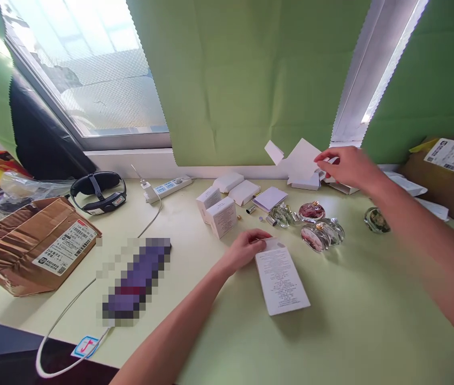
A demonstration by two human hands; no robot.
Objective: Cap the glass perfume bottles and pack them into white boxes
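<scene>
My left hand (248, 249) has its fingers closed on the upper end of a white printed box (283, 280), which lies toward the front of the table. Farther back on the right, my right hand (341, 167) pinches the edge of an unfolded piece of white cardboard (302, 160). Between the hands stand several glass perfume bottles (318, 235), some with pinkish fronts. A loose cap (251, 209) and a clear bottle (282, 215) lie beside a pale lilac box (270, 198). Two printed white boxes (222, 217) stand left of them.
An open brown carton (38, 251) sits at the left, near a black headset (99, 193) and a power strip (172, 186). A pixelated phone (138, 278) lies on a white cable. Another carton (443, 179) is at the far right, below green curtains (251, 80).
</scene>
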